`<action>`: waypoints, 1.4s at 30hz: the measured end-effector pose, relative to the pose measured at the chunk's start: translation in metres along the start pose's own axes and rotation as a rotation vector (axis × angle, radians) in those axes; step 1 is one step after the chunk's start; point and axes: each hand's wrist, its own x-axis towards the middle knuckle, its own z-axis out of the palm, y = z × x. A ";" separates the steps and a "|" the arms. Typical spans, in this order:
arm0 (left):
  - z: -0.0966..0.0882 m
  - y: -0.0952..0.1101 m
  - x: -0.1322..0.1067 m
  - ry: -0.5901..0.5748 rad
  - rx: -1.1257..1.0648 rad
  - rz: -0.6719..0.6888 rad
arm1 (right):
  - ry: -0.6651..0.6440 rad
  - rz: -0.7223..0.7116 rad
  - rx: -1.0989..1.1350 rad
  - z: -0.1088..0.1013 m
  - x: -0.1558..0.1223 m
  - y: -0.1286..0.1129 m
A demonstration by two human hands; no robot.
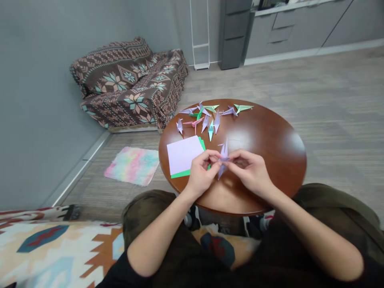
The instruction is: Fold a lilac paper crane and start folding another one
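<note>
I see the lilac paper crane [224,150] pinched between left hand [201,171] and right hand [252,171], neither nearer, its long axis running toward the table's [274,150] near edge

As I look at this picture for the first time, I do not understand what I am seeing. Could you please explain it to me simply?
There is no machine here. A person sits and works with two bare hands, and the camera is worn on the head, so you look forward and down as they do.

The left hand and right hand pinch a folded lilac paper between the fingertips, above a round-edged brown table. Toward its far edge lie small folded paper figures in lilac, green, pink and turquoise. Beside the left hand is a flat lilac sheet, with green paper showing underneath.
</note>
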 end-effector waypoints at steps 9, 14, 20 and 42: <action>-0.002 -0.002 0.000 0.115 -0.046 -0.084 | 0.027 0.090 0.125 0.001 0.004 -0.003; -0.003 -0.006 0.000 0.086 -0.100 -0.100 | 0.033 0.134 0.179 0.002 0.005 -0.003; -0.010 -0.013 0.004 -0.010 -0.161 -0.116 | 0.001 0.068 0.082 -0.003 0.003 -0.002; -0.005 -0.009 0.006 -0.054 -0.121 -0.180 | -0.095 -0.010 -0.002 -0.010 0.002 0.000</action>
